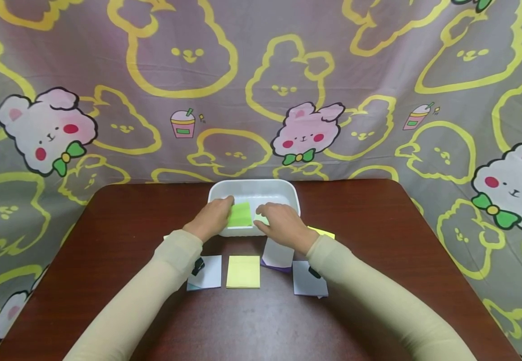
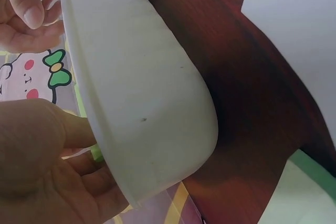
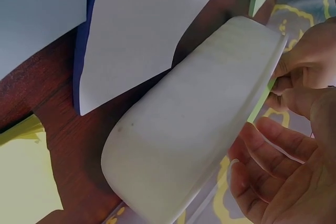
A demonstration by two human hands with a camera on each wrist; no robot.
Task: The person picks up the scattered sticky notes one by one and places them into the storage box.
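In the head view my left hand (image 1: 213,218) reaches over the left side of a white plastic tray (image 1: 254,231) and pinches a bright green sticky note pad (image 1: 240,214) at its left edge. A sliver of the green pad (image 2: 96,153) shows by the fingers in the left wrist view. My right hand (image 1: 283,223) hovers over the tray's right part, fingers loosely bent and apart. A pale green pad (image 1: 262,218) shows just beyond its thumb, inside the tray. Seen from the right wrist, my right hand (image 3: 283,161) holds nothing beside the tray rim.
On the brown table (image 1: 243,326), nearer me, lie a pale yellow pad (image 1: 243,272), a bluish-white pad (image 1: 210,273), another bluish-white pad (image 1: 308,283) and a white pad over purple (image 1: 279,254). A yellow pad (image 1: 323,232) sits partly behind my right wrist. A patterned curtain (image 1: 243,100) hangs behind.
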